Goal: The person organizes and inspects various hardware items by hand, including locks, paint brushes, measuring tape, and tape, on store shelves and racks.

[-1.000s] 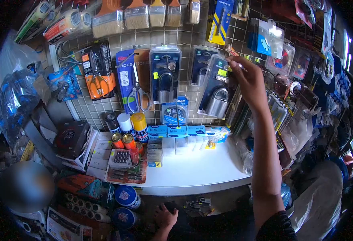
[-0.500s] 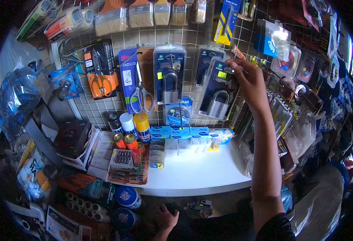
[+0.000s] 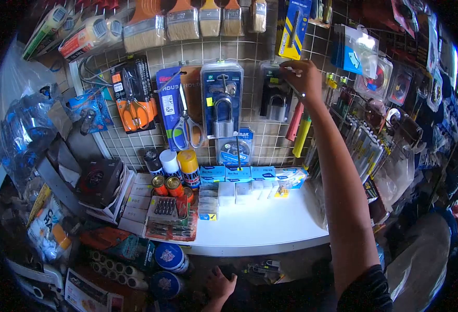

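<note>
Right hand (image 3: pixel 303 79) is curled at the top of the padlock pack (image 3: pixel 274 99) by the wire grid (image 3: pixel 264 141), can't tell if it's pinching, so poor hooking could drop it.

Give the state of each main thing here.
Left padlock: packed, hanging, shackle shut.
Right padlock: packed, shackle shut.
Right hand: fingers bent, at that padlock's pack.
Left hand: low, thumb apart from fingers.
White can: upright, capped.
Yellow can: upright, capped.
Grey scissors: hanging, blades shut.
Brushes: hanging, bristles down.
</note>
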